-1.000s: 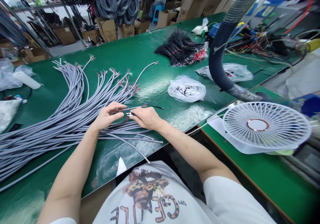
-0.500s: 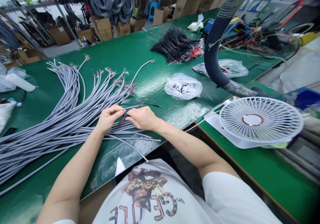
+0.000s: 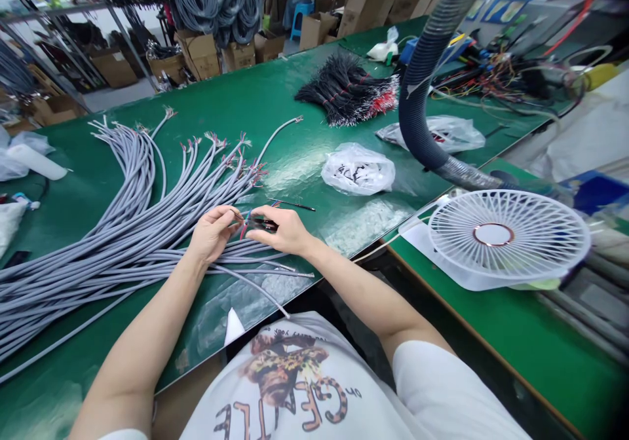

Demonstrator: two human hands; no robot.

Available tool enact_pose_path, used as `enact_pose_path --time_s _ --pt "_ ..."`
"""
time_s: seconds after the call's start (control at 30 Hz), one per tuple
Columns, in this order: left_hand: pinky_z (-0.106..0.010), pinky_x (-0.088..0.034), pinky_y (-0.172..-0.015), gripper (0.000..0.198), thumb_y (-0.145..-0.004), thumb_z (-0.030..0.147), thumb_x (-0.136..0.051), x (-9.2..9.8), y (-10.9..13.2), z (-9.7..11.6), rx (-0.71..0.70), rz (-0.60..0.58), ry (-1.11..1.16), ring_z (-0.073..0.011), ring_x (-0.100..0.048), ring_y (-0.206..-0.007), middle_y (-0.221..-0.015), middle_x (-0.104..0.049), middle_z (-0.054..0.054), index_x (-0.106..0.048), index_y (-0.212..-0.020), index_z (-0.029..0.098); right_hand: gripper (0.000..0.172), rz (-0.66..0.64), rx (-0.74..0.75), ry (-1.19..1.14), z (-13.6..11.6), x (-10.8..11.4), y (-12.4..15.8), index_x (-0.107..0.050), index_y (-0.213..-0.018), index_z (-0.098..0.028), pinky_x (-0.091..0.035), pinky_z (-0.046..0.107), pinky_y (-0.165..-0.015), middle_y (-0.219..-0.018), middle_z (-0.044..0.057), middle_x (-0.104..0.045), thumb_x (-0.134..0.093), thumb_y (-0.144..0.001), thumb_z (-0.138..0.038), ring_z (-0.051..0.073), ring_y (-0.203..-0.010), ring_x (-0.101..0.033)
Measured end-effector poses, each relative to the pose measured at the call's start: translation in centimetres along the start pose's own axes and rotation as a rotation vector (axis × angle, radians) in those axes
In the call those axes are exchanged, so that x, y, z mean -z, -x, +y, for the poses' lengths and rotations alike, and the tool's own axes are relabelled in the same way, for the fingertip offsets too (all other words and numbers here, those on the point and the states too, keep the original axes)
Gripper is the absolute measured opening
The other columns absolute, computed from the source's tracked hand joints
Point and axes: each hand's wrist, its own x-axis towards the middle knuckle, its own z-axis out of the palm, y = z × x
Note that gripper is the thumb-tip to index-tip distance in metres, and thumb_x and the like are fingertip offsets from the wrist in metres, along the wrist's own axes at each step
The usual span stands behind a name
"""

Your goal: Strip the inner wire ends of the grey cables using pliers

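Note:
My left hand (image 3: 212, 232) is closed, thumb and forefinger pinching a thin wire end. Red and blue wires (image 3: 244, 226) show in the small gap between my two hands. My right hand (image 3: 285, 230) is curled round a small dark tool (image 3: 265, 224), its tip pointing at those wires; the fingers hide most of its shape. Under and behind both hands spreads a large bundle of grey cables (image 3: 162, 230), with stripped ends showing red and white strands. A thin black rod (image 3: 297, 205) lies just beyond my right hand.
A clear bag of small black parts (image 3: 358, 168) and a bundle of black wires (image 3: 346, 90) lie further back on the green table (image 3: 289, 148). To the right, a ribbed black hose (image 3: 417, 99) arches down beside a white round fan (image 3: 508, 237).
My hands have drawn slightly apart, and more of the dark tool in my right hand shows. The cables on the table stay as they were.

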Motion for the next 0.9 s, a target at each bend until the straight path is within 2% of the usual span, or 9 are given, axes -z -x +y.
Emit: enact_pose_path --time_s 0.17,0.33,0.5,0.6,0.67,0.73,0.83,0.9 --pt "-0.029 -0.054 -0.073 0.024 -0.063 0.033 -0.082 0.0 0.0 -0.3 -0.021 -0.03 0.041 -0.0101 -0.058 -0.07 -0.07 -0.061 0.001 -0.067 -0.069 0.015 0.031 0.02 -0.051 -0.008 -0.4 0.8 0.1 -0.063 -0.082 -0.016 -0.036 0.021 -0.061 -0.071 0.0 -0.062 -0.062 -0.08 -0.047 0.01 -0.061 -0.051" --pt "-0.034 -0.054 -0.077 0.026 -0.063 0.035 -0.082 -0.2 0.1 -0.4 -0.005 -0.032 0.024 -0.0105 -0.057 -0.07 -0.071 -0.061 0.001 -0.066 -0.068 0.015 0.027 0.104 -0.122 -0.19 -0.7 1.7 0.0 -0.059 -0.076 -0.016 -0.032 0.021 -0.055 -0.061 -0.005 -0.046 -0.061 -0.081 -0.043 0.007 -0.054 -0.036" --pt "-0.028 -0.052 -0.073 0.029 -0.057 0.037 -0.084 -0.8 0.5 -0.9 -0.04 -0.015 -0.048 -0.0112 -0.06 -0.069 -0.072 -0.064 0.0 -0.068 -0.07 0.016 0.03 -0.01 -0.148 -0.274 -1.8 0.3 -1.0 -0.054 -0.064 -0.015 -0.026 0.021 -0.053 -0.056 -0.006 -0.036 -0.059 -0.08 -0.04 0.007 -0.054 -0.031" --pt "-0.026 -0.051 -0.074 0.028 -0.062 0.039 -0.081 -0.6 0.6 -1.1 -0.087 -0.034 -0.123 -0.0122 -0.062 -0.072 -0.076 -0.067 -0.001 -0.07 -0.077 0.018 0.031 -0.025 -0.134 -0.253 -2.0 0.3 -1.2 -0.049 -0.059 -0.016 -0.026 0.021 -0.052 -0.054 -0.006 -0.036 -0.055 -0.081 -0.037 0.007 -0.054 -0.032" --pt "-0.029 -0.05 -0.079 0.029 -0.068 0.041 -0.076 -0.3 0.6 -1.1 -0.123 -0.056 -0.254 -0.0143 -0.063 -0.077 -0.08 -0.069 -0.002 -0.07 -0.087 0.019 0.029 0.049 -0.147 -0.16 -1.2 1.9 -0.9 -0.051 -0.061 -0.016 -0.028 0.021 -0.054 -0.055 -0.005 -0.04 -0.053 -0.082 -0.036 0.008 -0.055 -0.035" --pt "-0.03 -0.049 -0.081 0.03 -0.072 0.04 -0.073 0.1 0.5 -1.1 -0.135 -0.115 -0.478 -0.0164 -0.063 -0.08 -0.085 -0.07 -0.004 -0.07 -0.092 0.018 0.026 0.178 -0.211 0.022 0.7 4.8 -0.3 -0.055 -0.065 -0.016 -0.031 0.022 -0.056 -0.058 -0.003 -0.046 -0.052 -0.082 -0.035 0.009 -0.057 -0.04" --pt "-0.032 -0.047 -0.079 0.029 -0.074 0.04 -0.07 0.7 0.3 -1.1 -0.138 -0.288 -0.842 -0.0194 -0.062 -0.082 -0.09 -0.07 -0.007 -0.071 -0.091 0.016 0.02 0.356 -0.408 0.397 4.5 10.0 0.9 -0.06 -0.072 -0.016 -0.033 0.026 -0.059 -0.063 0.001 -0.055 -0.054 -0.081 -0.033 0.013 -0.06 -0.044" --pt "-0.033 -0.046 -0.079 0.028 -0.075 0.039 -0.068 0.9 0.2 -1.3 -0.164 -0.405 -1.004 -0.0205 -0.061 -0.083 -0.09 -0.07 -0.007 -0.073 -0.091 0.018 0.024 0.442 -0.566 0.526 6.5 12.3 1.6 -0.064 -0.087 -0.015 -0.035 0.028 -0.062 -0.07 0.005 -0.061 -0.061 -0.076 -0.036 0.017 -0.064 -0.048"
